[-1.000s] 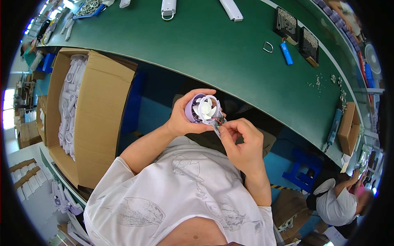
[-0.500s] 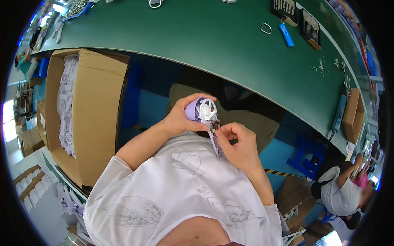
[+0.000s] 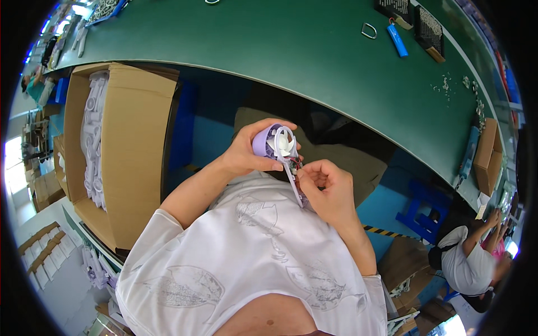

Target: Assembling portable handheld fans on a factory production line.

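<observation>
A small purple handheld fan housing (image 3: 261, 143) is held above my lap, its inside exposed with white blades and red and dark wires. My left hand (image 3: 245, 152) wraps round its rounded head, thumb along the near side. My right hand (image 3: 329, 187) pinches at the wired part by the handle, thumb and forefinger together; whether it grips a wire or the small circuit part there is too small to make out. The slim handle (image 3: 297, 193) points down toward my shirt.
A green worktable (image 3: 252, 50) spans ahead, with a blue battery cell (image 3: 397, 41), a metal D-shaped ring (image 3: 369, 30) and black trays of small parts (image 3: 429, 33). To the left stands a carton (image 3: 140, 151) of pale purple parts. Another person (image 3: 468, 260) sits at the right.
The view has shifted slightly. My left hand still holds the fan, and my right fingers remain at the wires, with the hand turned a little.
</observation>
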`<control>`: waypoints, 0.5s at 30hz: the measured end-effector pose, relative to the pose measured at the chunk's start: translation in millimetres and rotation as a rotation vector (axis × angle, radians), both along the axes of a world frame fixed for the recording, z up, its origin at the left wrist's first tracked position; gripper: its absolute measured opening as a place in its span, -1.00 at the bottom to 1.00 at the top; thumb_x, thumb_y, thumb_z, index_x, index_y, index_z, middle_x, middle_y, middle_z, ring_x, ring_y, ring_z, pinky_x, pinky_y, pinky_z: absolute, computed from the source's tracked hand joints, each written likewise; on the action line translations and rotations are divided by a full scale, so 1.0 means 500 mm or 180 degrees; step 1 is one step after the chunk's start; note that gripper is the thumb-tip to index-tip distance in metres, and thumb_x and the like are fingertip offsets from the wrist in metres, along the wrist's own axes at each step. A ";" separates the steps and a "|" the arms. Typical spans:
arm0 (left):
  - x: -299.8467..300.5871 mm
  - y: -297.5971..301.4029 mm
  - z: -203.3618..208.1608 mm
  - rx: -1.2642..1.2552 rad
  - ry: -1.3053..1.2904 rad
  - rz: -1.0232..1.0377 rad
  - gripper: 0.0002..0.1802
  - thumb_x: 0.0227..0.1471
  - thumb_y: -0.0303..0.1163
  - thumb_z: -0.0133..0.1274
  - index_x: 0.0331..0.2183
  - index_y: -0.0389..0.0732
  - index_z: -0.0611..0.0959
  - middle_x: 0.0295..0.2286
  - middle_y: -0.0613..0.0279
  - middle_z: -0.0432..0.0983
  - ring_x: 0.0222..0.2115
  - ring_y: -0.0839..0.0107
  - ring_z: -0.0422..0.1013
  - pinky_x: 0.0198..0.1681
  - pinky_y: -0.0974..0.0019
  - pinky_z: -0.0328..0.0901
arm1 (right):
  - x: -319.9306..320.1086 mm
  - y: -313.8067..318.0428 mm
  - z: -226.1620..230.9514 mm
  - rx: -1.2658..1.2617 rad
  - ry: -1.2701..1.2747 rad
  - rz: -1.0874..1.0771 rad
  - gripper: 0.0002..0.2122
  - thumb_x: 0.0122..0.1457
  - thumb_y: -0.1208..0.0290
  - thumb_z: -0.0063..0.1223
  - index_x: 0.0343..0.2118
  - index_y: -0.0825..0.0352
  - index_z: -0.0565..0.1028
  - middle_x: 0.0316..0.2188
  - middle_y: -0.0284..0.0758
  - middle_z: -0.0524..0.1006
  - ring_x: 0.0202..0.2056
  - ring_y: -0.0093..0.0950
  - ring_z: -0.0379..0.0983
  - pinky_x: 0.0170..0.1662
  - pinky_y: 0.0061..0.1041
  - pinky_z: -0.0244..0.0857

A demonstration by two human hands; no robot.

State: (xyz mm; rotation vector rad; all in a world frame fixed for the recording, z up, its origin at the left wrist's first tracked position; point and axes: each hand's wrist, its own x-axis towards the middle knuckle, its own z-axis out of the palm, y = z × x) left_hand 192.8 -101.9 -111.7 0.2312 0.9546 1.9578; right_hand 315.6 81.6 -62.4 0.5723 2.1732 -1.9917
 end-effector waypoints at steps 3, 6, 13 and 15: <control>0.000 -0.003 -0.007 -0.0094 0.0148 0.0010 -0.16 -0.32 -0.70 0.38 0.09 -0.30 0.46 -0.18 0.03 0.59 -0.12 0.21 0.55 0.00 0.15 0.45 | -0.002 -0.001 -0.002 -0.0094 0.0027 -0.0050 -0.91 0.10 0.55 0.22 -0.36 0.44 0.57 -0.49 -0.30 0.63 -0.48 -0.61 0.57 -0.41 -0.64 0.45; 0.005 -0.003 -0.006 -0.0312 0.0142 0.0071 -0.12 -0.39 -0.66 0.38 0.08 -0.35 0.44 -0.18 -0.07 0.59 -0.12 0.04 0.56 0.00 0.05 0.45 | -0.007 0.001 0.008 0.0113 0.0008 0.0197 -0.91 0.15 0.58 0.18 -0.31 0.50 0.56 -0.47 -0.31 0.63 -0.44 -0.66 0.56 -0.36 -0.69 0.43; 0.004 -0.003 -0.002 -0.0044 0.0060 0.0052 -0.18 -0.33 -0.71 0.38 0.06 -0.30 0.48 -0.21 0.04 0.60 -0.16 0.18 0.58 -0.03 0.14 0.47 | -0.005 -0.001 0.017 0.0131 0.0085 0.0174 -0.91 0.14 0.54 0.21 -0.35 0.45 0.56 -0.48 -0.25 0.64 -0.46 -0.56 0.61 -0.40 -0.61 0.49; 0.007 -0.003 -0.002 -0.0194 0.0131 0.0094 -0.19 -0.33 -0.72 0.37 0.06 -0.30 0.48 -0.22 0.05 0.60 -0.16 0.19 0.58 -0.03 0.14 0.47 | -0.003 -0.002 0.015 0.0151 0.0105 0.0183 -0.91 0.14 0.54 0.20 -0.35 0.45 0.56 -0.49 -0.25 0.64 -0.47 -0.55 0.61 -0.40 -0.60 0.49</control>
